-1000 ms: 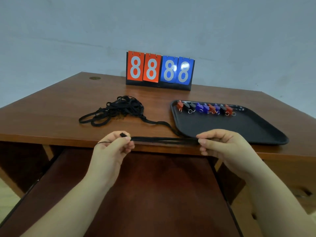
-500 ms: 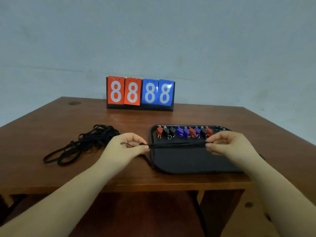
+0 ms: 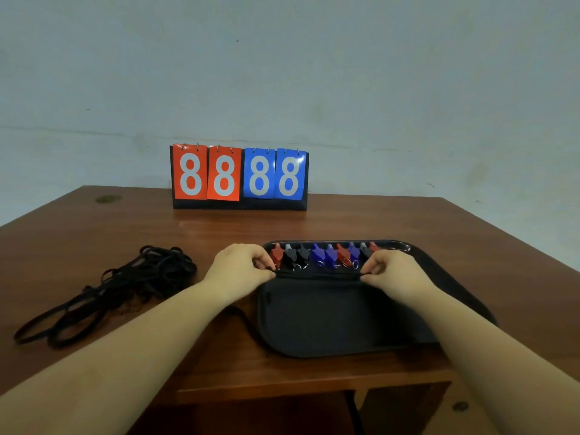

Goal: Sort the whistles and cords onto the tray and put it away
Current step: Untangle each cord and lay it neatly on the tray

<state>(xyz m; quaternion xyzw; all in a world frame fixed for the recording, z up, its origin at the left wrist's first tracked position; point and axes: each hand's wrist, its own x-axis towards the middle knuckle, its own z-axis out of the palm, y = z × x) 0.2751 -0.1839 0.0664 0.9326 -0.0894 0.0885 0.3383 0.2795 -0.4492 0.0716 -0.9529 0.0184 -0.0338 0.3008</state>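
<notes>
Two hands pinch one black cord [image 3: 317, 275] over the tray [image 3: 314, 324]: your left hand [image 3: 241, 266] grips its left end, your right hand [image 3: 387, 268] its right end. The cord runs taut, long axis left to right, just in front of the row of whistles [image 3: 326, 255] along the tray's far edge. The other cords [image 3: 125, 284] lie heaped on the worktop [image 3: 94, 230], left of the tray

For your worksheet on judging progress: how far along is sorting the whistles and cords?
Done: whistles lined up on the black tray. In hand: left hand and right hand pinch one cord stretched over the tray. Left: the tangled cords on the table, and storing the tray.
</notes>
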